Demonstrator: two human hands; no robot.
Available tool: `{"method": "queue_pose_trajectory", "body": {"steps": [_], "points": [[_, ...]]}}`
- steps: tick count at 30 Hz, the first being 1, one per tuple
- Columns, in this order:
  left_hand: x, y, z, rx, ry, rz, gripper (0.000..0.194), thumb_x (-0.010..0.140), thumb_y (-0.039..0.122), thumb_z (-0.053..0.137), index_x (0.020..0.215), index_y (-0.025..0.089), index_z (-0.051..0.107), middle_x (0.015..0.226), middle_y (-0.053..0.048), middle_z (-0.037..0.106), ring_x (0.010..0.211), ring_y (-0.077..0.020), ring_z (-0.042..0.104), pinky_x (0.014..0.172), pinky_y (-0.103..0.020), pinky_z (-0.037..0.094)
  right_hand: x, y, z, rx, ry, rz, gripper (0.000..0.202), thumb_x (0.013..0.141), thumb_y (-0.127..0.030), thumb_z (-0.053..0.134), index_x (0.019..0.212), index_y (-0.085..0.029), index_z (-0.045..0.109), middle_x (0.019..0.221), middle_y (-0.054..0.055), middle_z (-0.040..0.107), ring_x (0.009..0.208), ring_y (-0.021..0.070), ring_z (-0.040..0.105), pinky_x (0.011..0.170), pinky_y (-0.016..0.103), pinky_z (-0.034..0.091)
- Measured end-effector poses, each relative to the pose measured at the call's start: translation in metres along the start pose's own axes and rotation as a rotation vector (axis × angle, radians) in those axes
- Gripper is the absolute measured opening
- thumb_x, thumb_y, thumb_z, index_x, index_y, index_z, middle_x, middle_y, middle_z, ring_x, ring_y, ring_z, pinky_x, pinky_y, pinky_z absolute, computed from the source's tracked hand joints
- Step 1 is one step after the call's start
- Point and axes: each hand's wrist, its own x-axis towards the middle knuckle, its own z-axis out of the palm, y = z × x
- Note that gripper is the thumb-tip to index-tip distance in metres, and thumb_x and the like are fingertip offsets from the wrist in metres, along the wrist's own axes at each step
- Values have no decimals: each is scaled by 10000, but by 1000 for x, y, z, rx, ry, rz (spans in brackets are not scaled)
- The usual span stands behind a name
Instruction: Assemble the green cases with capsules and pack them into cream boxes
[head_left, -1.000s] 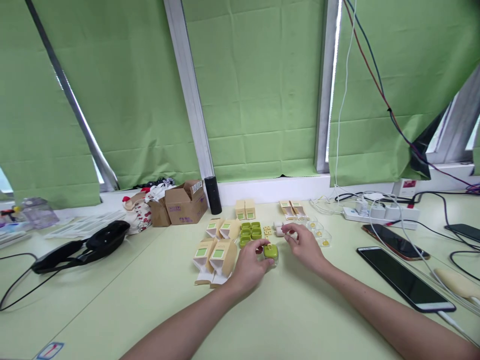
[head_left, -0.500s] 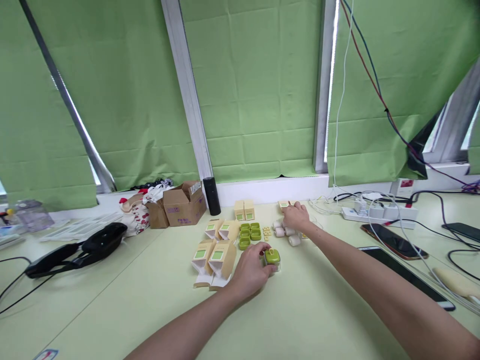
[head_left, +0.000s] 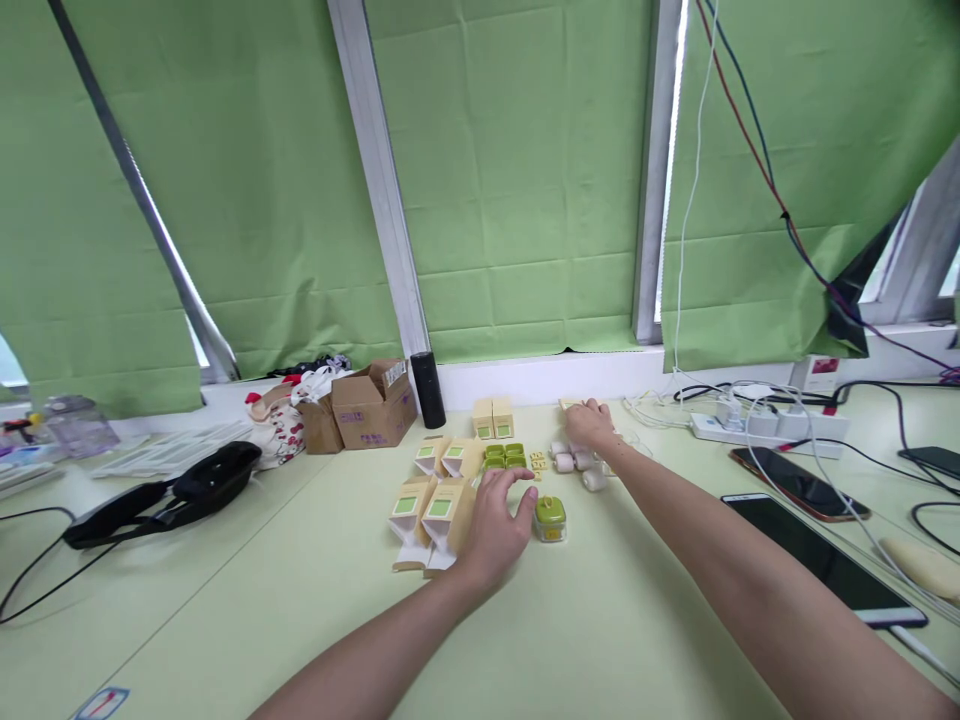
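Just left of a small clear container with a green lid [head_left: 550,518], my left hand [head_left: 501,520] is open, thumb and fingers apart, holding nothing. My right hand [head_left: 591,425] reaches to the back over several white rolls [head_left: 565,462]; its fingers are bent at a small beige piece [head_left: 568,403], and whether they grip it is hidden. Several open beige cartons with green labels [head_left: 441,507] stand left of my left hand. Behind that hand are several green lids or trays [head_left: 504,456] and small yellow pieces [head_left: 537,462].
Two closed beige boxes [head_left: 493,418] stand at the back. A cardboard box [head_left: 373,405], a black cylinder [head_left: 427,390] and a black strapped case [head_left: 165,495] are to the left. A tablet [head_left: 821,555], a phone [head_left: 799,483] and a power strip [head_left: 769,430] with cables lie right.
My left hand has let go of the green-lidded container and moved slightly left of it. My right hand stays at the back by the beige piece. The view has shifted slightly.
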Motion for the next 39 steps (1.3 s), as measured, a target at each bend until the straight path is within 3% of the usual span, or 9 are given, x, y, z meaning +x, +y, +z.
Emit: {"method": "queue_pose_trajectory", "body": {"steps": [4,6,9,14,20,26,34,39], "points": [[1,-3,0,-52,46,8,177,964,349,663,1081,252,754,1126,-96,702,1151,-307,647,1053,-467,484,-2,-5,-4,33,53,-34,368,1035,-361,691,1353,-182,648,1370,111,666,1186,277,680,996,498,596],[2,-4,0,-66,58,-13,190,973,372,660,1085,252,755,1146,-99,706,1159,-307,649,1034,-454,494,-7,-9,-9,62,92,-64,301,1042,-216,624,1335,-188,684,1395,132,677,1280,316,614,1057,519,517],[5,-6,0,-85,74,-55,222,987,419,649,1077,245,753,1161,-102,724,1177,-305,651,1040,-448,489,-22,-17,-19,113,179,-120,519,990,-16,449,1397,-237,684,1530,128,624,1344,341,529,1046,499,424],[17,-13,-4,-233,57,-146,367,990,540,646,1155,225,739,1239,-117,753,1185,-294,675,1086,-456,479,-69,-29,-36,175,337,-240,598,992,-40,412,1523,-251,589,1630,66,547,1369,339,465,1059,480,343],[27,-9,-5,-519,28,-209,635,877,672,757,1291,195,695,1320,-158,751,1326,-319,643,1176,-482,439,-143,-33,-37,343,621,-537,721,906,25,462,1544,-289,576,1539,34,642,1303,353,523,1052,527,353],[22,7,-3,-690,-71,-100,575,945,637,702,1344,223,680,1424,-133,706,1389,-296,610,1212,-455,431,-187,-28,-17,371,593,-690,738,927,-2,474,1572,-355,539,1536,-12,647,1288,360,559,1087,569,349],[22,1,-3,-706,-62,-93,520,902,574,781,1260,205,698,1363,-138,729,1321,-290,653,1189,-455,452,-189,-23,0,481,523,-728,611,916,-51,536,1436,-348,657,1473,33,693,1287,376,592,1059,587,415],[19,1,-4,-655,-31,-56,545,889,587,790,1260,207,667,1329,-147,735,1290,-301,658,1121,-436,486,-191,-20,-2,532,640,-716,421,950,-111,571,1297,-319,686,1373,100,712,1246,365,615,999,552,470]]}}
